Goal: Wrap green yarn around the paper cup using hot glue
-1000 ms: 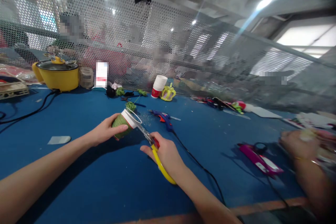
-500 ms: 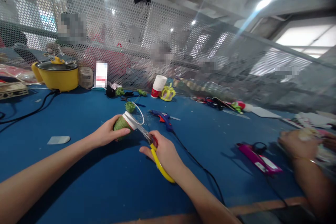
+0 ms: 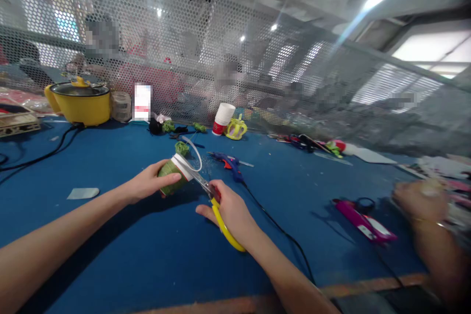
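My left hand (image 3: pixel 147 184) is wrapped round a paper cup (image 3: pixel 172 175) covered in green yarn, held on its side just above the blue table (image 3: pixel 147 255). My right hand (image 3: pixel 230 211) grips yellow-handled scissors (image 3: pixel 209 196). Their blades reach the cup's white rim, where a thin strip of rim (image 3: pixel 195 149) curls up and away. A small ball of green yarn (image 3: pixel 181 147) lies just beyond the cup.
A blue glue gun (image 3: pixel 226 161) with a black cord lies past the scissors. A yellow pot (image 3: pixel 81 103), stacked cups (image 3: pixel 222 119) and craft bits line the mesh screen. A pink tool (image 3: pixel 364 225) and another person's hand (image 3: pixel 419 201) are at right.
The cut strip of rim has grown and curled higher as the scissors worked along the cup. Both hands stayed nearly in place.
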Motion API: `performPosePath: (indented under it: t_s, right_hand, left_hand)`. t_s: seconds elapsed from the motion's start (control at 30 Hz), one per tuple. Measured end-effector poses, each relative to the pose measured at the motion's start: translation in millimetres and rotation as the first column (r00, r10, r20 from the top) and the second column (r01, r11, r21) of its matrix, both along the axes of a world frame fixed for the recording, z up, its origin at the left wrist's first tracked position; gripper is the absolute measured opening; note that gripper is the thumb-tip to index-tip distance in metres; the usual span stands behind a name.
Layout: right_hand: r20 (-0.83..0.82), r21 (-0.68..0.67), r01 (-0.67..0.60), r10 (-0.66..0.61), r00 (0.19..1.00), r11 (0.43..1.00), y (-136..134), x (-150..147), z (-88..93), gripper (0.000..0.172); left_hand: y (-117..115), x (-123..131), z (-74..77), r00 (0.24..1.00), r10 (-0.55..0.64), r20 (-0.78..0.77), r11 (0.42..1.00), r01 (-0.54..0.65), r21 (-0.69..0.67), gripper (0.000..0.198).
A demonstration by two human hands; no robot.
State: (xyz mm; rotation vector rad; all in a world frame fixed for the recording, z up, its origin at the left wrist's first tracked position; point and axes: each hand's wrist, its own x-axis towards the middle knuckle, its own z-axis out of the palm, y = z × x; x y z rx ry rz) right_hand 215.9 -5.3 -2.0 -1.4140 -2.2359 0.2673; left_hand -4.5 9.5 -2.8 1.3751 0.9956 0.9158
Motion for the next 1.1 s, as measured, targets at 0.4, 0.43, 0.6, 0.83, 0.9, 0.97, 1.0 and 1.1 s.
performPosePath:
  t_s: [0.4,0.43,0.6,0.83,0.9,0.97,1.0,1.1]
  right_hand:
    - [0.032,0.025,0.022,-0.023,0.999,0.999,-2,-3,0.6,0.036]
    - [0.039,0.033,0.027,-0.028,0.999,0.999,-2,-3,0.9,0.035]
    - [0.032,0.069,0.031,-0.033,0.999,0.997,-2,-2,0.7,0.035]
    - [0.033,0.03,0.003,-0.004,0.999,1.0,1,-1,-1.2,0.044]
    - [0.02,0.034,-0.009,0.008,1.0,0.999,1,-1,-1.8,0.048]
    - [-0.001,0.046,-0.013,0.013,1.0,0.999,1,-1,-2.6,0.05]
    - [-0.009,0.05,-0.011,0.011,1.0,0.999,1,-1,-3.0,0.049]
    - [-0.009,0.05,0.001,0.0,1.0,0.999,0,-2,-3.0,0.046]
  left_hand:
    - [1,-2,3.1,0.981,0.09,-0.173,0.988,-0.067,0.137,0.057]
    - [2,-3,2.8,0.978,0.1,-0.186,0.986,-0.072,0.152,0.057]
    - [6,-10,-0.1,0.998,0.044,-0.046,0.995,-0.04,0.092,0.06]
    - [2,-4,0.1,0.998,-0.017,0.056,0.998,0.021,-0.062,0.054]
    - [-2,0,2.9,0.999,-0.005,-0.044,1.0,0.006,0.014,0.05]
    - [-4,3,5.3,0.994,0.022,-0.108,0.998,-0.015,0.069,0.049]
    - [-5,4,6.0,0.99,0.04,-0.133,0.995,-0.028,0.091,0.049]
    - [-5,5,6.1,0.984,0.066,-0.164,0.99,-0.044,0.131,0.049]
